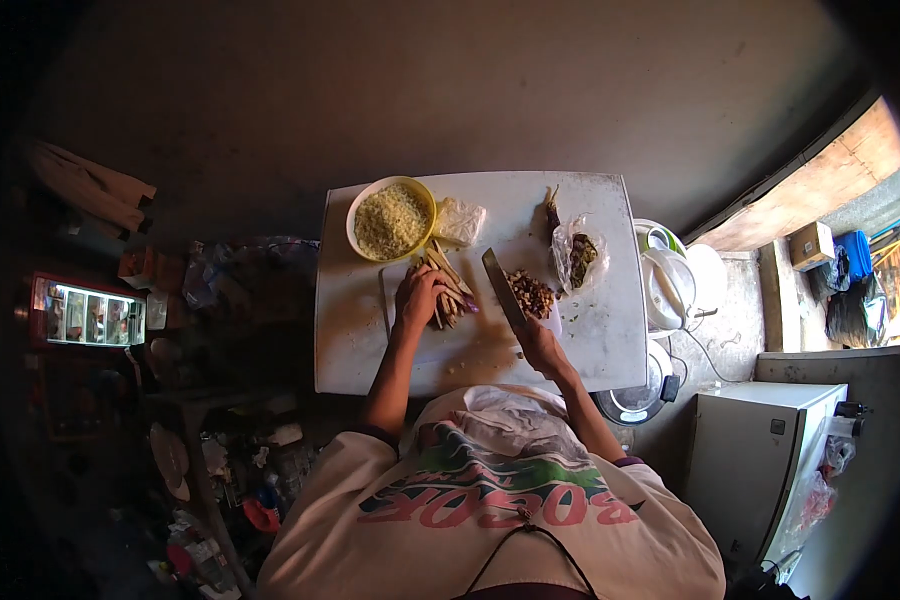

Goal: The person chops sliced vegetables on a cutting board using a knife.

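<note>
My left hand (419,294) is closed over a bundle of long, pale vegetable strips (450,300). Purple skin at one end makes them look like eggplant. They lie on a light cutting board (394,282). In my right hand (540,350) is a knife (502,288) with a broad dark blade, angled up and to the left between the strips and a heap of diced pieces (532,292). The dice are brown and pale, piled on the right part of the board. My fingers hide most of the knife's handle and part of the strips.
On the white table (580,360) stand a yellow bowl (394,218) of pale shredded food, a white packet (460,220) and a clear bag (580,254) with greens. A dark, slender vegetable (551,208) lies behind the bag. White appliances (667,285) adjoin the right edge.
</note>
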Motion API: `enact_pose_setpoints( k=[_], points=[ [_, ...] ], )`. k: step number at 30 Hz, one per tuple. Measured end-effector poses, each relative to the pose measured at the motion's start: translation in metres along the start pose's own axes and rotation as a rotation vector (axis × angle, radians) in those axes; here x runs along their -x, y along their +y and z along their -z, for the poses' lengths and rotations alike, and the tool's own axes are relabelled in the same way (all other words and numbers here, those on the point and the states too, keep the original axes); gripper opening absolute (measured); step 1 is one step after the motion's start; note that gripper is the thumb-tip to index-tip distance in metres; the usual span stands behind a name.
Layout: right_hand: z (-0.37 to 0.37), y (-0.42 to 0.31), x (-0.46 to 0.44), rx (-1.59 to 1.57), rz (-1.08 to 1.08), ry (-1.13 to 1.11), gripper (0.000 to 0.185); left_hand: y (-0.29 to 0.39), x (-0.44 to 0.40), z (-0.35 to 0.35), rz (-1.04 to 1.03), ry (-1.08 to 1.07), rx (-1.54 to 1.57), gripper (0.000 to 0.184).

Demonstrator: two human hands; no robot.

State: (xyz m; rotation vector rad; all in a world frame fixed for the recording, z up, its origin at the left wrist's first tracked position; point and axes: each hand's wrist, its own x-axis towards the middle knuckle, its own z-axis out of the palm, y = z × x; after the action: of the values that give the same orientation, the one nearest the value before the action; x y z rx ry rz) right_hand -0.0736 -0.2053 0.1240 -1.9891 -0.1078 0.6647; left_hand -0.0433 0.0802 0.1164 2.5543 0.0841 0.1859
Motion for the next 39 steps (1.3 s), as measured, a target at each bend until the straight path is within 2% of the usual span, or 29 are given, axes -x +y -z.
enact_pose_setpoints(
  k=[2, 7, 10, 18, 20, 21, 26, 28, 29, 31, 39],
  points=[
    [-0.001, 0.003, 0.001, 0.021, 0.022, -0.025, 0.050, -0.007, -0.002, -0.001, -0.096, -0.057, -0.022, 0.014],
    [0.000, -0.006, 0.009, 0.043, -0.070, 0.002, 0.037, 0.002, 0.005, 0.008, -0.070, -0.105, -0.048, 0.012],
    [-0.004, 0.002, 0.012, -0.049, -0.019, 0.035, 0.027, 0.002, 0.009, 0.007, -0.079, -0.093, -0.038, 0.010],
    [-0.006, 0.006, 0.019, 0.048, -0.063, 0.027, 0.031, 0.028, 0.030, 0.015, -0.043, -0.030, -0.068, 0.014],
    [-0.009, 0.015, 0.019, 0.075, -0.062, 0.020, 0.031, 0.035, 0.037, 0.011, 0.038, -0.079, 0.129, 0.015],
    [-0.011, 0.017, 0.020, 0.065, -0.050, 0.031, 0.032, 0.040, 0.041, 0.008, -0.053, -0.018, 0.103, 0.016],
    [-0.009, 0.024, 0.036, 0.054, -0.072, 0.040, 0.032, 0.053, 0.076, -0.020, -0.003, -0.056, 0.175, 0.016],
    [-0.006, 0.034, 0.039, 0.280, 0.096, 0.121, 0.029, 0.055, 0.089, -0.033, 0.002, -0.070, 0.087, 0.016],
    [-0.004, 0.040, 0.041, 0.285, 0.091, 0.120, 0.029, 0.054, 0.093, -0.039, 0.004, -0.072, 0.094, 0.016],
    [-0.001, 0.045, 0.047, 0.294, 0.203, 0.147, 0.028, 0.057, 0.102, -0.044, 0.033, -0.047, 0.030, 0.020],
    [0.006, 0.031, 0.060, 0.441, 0.221, 0.215, 0.019, 0.083, 0.084, -0.073, -0.028, 0.200, 0.064, 0.027]
  ],
)
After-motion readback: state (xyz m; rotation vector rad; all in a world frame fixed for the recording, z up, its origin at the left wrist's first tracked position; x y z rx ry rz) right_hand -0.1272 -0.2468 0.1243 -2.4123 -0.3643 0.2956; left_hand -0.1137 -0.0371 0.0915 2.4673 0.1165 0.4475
